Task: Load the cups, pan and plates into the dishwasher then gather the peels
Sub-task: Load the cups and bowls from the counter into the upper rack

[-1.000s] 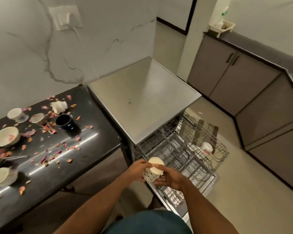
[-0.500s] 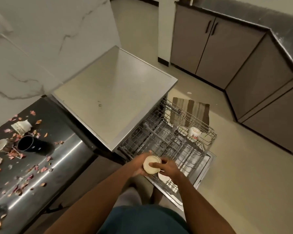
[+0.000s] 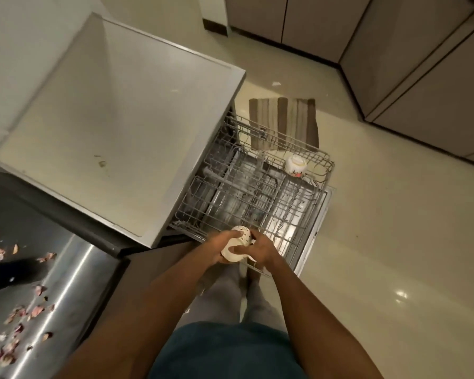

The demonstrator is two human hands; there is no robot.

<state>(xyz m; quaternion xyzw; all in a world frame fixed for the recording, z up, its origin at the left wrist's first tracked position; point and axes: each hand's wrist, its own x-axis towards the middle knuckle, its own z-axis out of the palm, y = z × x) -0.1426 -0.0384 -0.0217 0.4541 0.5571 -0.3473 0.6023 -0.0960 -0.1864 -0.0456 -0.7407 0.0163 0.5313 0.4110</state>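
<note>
We've got both hands, left hand (image 3: 221, 248) and right hand (image 3: 262, 248), wrapped round one cup (image 3: 237, 247) over the rack (image 3: 282, 214) near edge (handover?); fumble it, it drops.

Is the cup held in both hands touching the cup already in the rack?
Apart. The head view shows the held cup at the rack's near edge, gripped by the left hand and right hand; the loaded cup sits at the far corner, with bare wire between them.
</note>
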